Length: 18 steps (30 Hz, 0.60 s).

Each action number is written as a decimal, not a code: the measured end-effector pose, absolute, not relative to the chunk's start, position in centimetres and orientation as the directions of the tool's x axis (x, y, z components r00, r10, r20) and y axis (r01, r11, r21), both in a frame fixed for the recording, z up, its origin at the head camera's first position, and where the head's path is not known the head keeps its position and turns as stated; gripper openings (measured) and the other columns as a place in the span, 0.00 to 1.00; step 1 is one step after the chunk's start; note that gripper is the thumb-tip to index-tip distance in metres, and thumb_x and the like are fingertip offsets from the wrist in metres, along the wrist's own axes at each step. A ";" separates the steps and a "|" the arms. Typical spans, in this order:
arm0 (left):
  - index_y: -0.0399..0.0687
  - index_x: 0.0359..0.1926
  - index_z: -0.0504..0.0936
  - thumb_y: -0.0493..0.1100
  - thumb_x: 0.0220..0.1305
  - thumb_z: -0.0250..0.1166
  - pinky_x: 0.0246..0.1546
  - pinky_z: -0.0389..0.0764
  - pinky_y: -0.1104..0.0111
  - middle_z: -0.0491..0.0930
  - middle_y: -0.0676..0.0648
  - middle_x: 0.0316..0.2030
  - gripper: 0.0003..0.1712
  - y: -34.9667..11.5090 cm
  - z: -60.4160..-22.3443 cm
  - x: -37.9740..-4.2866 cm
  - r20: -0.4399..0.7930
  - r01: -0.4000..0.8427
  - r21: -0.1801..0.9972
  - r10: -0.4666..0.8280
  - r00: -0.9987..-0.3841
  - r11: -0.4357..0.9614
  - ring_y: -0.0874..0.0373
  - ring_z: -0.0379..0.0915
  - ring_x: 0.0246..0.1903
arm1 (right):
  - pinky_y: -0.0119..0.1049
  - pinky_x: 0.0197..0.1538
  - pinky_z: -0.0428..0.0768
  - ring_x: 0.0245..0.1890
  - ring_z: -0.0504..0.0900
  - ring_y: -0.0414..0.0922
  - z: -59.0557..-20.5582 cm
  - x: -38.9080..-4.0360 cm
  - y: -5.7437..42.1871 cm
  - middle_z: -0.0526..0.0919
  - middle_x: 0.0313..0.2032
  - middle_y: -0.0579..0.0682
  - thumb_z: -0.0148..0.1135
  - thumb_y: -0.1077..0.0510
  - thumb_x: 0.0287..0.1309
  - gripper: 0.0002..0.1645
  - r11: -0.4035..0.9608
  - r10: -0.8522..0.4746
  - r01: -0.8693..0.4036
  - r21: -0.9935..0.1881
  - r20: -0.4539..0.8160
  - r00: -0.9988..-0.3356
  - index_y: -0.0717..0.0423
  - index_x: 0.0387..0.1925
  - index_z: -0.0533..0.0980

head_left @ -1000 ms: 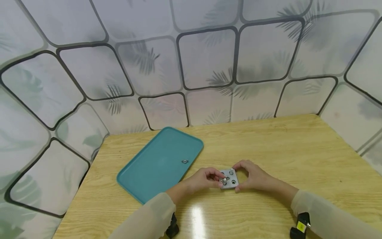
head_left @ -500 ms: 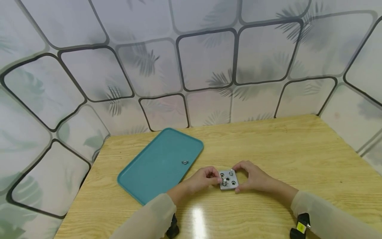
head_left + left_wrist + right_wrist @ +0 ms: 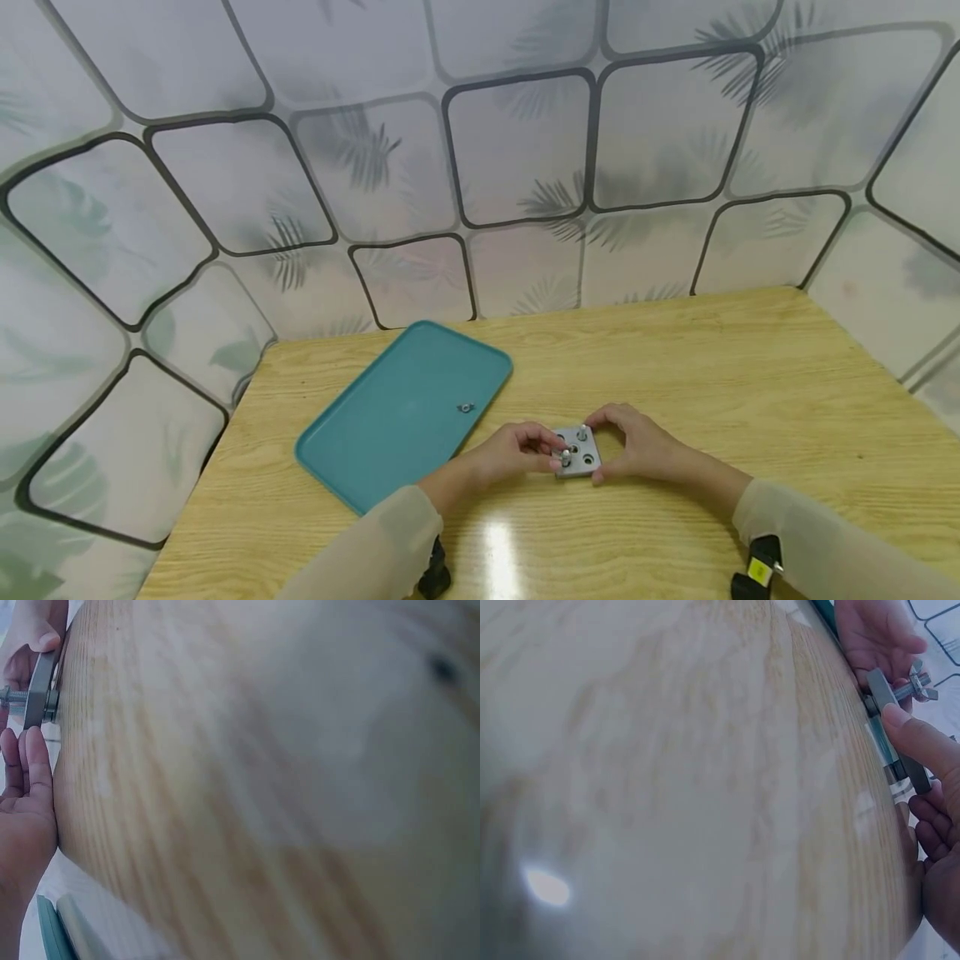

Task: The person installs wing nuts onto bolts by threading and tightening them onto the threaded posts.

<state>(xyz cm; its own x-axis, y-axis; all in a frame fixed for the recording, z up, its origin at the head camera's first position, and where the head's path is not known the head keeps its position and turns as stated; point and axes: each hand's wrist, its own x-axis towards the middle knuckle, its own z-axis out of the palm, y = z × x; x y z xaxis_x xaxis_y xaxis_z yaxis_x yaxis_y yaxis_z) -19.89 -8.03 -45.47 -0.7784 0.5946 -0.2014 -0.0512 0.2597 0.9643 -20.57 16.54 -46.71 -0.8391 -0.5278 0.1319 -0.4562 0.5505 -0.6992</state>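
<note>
A square grey metal plate [image 3: 588,447] with several holes lies on the table under both hands. Bolts stand up through it; a wing nut [image 3: 924,684] sits on the threaded bolt nearest my left hand [image 3: 504,452]. That hand's thumb and forefinger are around this wing nut at the plate's left side. From the right, my right hand [image 3: 647,446] grips the plate, its thumb on the near edge and a finger at the far corner. In the left wrist view, a bolt head [image 3: 51,706] shows on the plate's underside.
A teal tray [image 3: 375,417] lies to the left on the wooden table [image 3: 712,375], with another wing nut [image 3: 466,407] near its right side. A patterned fabric wall [image 3: 525,267] rises behind the table. Black straps sit on both wrists.
My left fingers drew back slightly left from the wing nut half a second ago, and are forward around it again now. The right hand keeps its grip on the plate.
</note>
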 end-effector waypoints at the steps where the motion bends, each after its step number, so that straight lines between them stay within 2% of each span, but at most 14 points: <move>1: 0.47 0.43 0.81 0.39 0.55 0.65 0.33 0.70 0.75 0.75 0.54 0.32 0.13 -8.0 -45.4 -19.9 -0.199 -0.041 0.962 0.588 -0.784 0.270 0.64 0.69 0.33 | 0.42 0.53 0.68 0.48 0.69 0.44 -46.7 -20.6 16.5 0.75 0.45 0.41 0.76 0.38 0.26 0.41 0.551 -0.528 -0.456 -0.699 0.131 -0.839 0.50 0.46 0.73; 12: 0.43 0.40 0.75 0.43 0.60 0.62 0.36 0.69 0.74 0.73 0.53 0.33 0.10 -7.9 -45.4 -19.9 -0.213 -0.046 0.954 0.563 -0.799 0.295 0.63 0.68 0.34 | 0.43 0.54 0.67 0.49 0.70 0.44 -46.9 -20.6 16.7 0.75 0.46 0.42 0.76 0.39 0.27 0.40 0.542 -0.529 -0.460 -0.703 0.140 -0.837 0.49 0.46 0.73; 18: 0.41 0.39 0.76 0.43 0.62 0.59 0.35 0.68 0.73 0.73 0.54 0.33 0.10 -8.1 -45.4 -19.9 -0.219 -0.063 0.959 0.577 -0.787 0.277 0.64 0.67 0.33 | 0.42 0.53 0.67 0.49 0.69 0.43 -46.9 -20.7 16.6 0.75 0.46 0.41 0.76 0.38 0.27 0.40 0.543 -0.529 -0.460 -0.702 0.139 -0.837 0.49 0.45 0.73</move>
